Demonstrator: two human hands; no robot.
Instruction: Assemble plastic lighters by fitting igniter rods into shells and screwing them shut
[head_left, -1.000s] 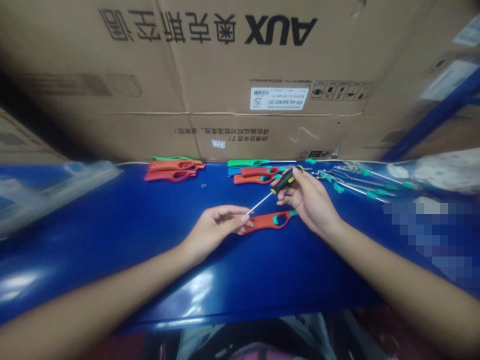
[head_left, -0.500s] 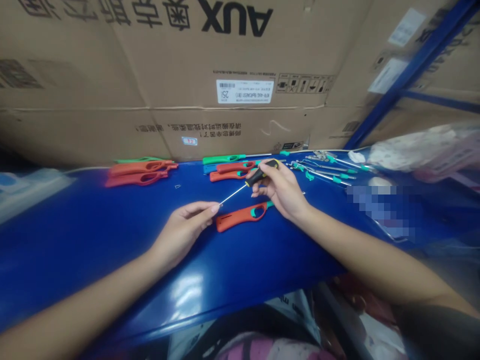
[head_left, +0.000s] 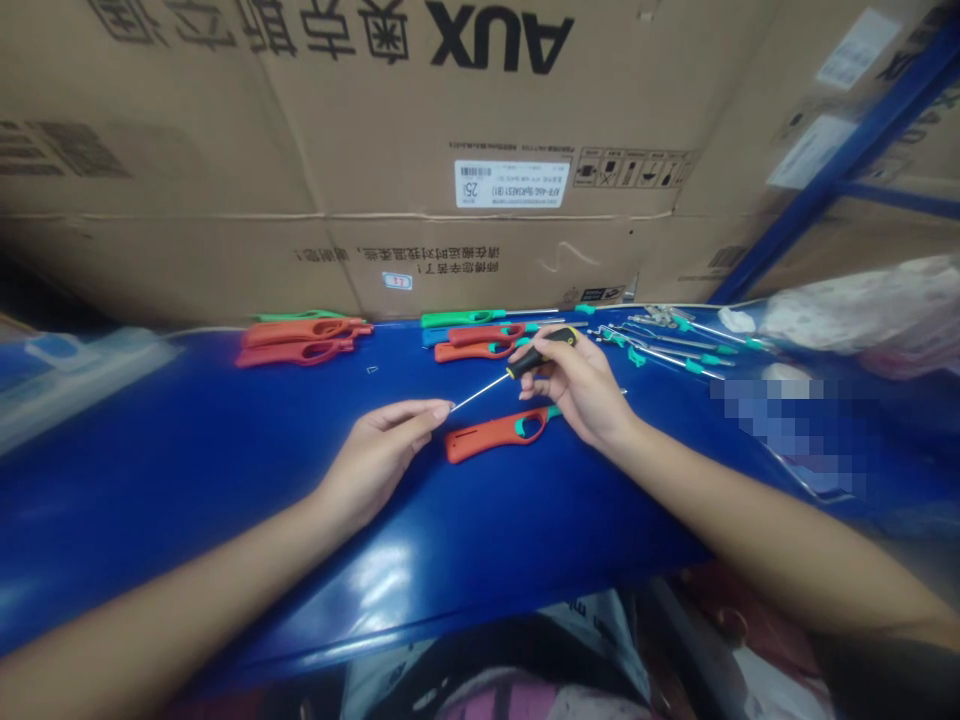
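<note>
My right hand (head_left: 589,395) grips a small screwdriver (head_left: 531,360) by its black and yellow handle, the thin shaft slanting down to the left. At the shaft's tip, my left hand (head_left: 382,450) is closed in a pinch of thumb and forefinger; anything tiny between them is too small to make out. Just below the screwdriver lies an orange gas lighter (head_left: 487,435) with a teal trigger and a slot in its handle, flat on the blue table (head_left: 300,540). Neither hand appears to hold it.
Behind my hands lie more lighters (head_left: 472,350), orange, blue and green. Orange handle shells (head_left: 300,350) are stacked at the left. Metal rods with teal parts (head_left: 675,355) lie at the right. A large cardboard box (head_left: 315,150) closes off the back; a plastic bag (head_left: 82,375) sits left.
The view has shifted slightly, so everything appears a little further right. Both hands keep their grip, with the screwdriver tip still at my left fingertips.
</note>
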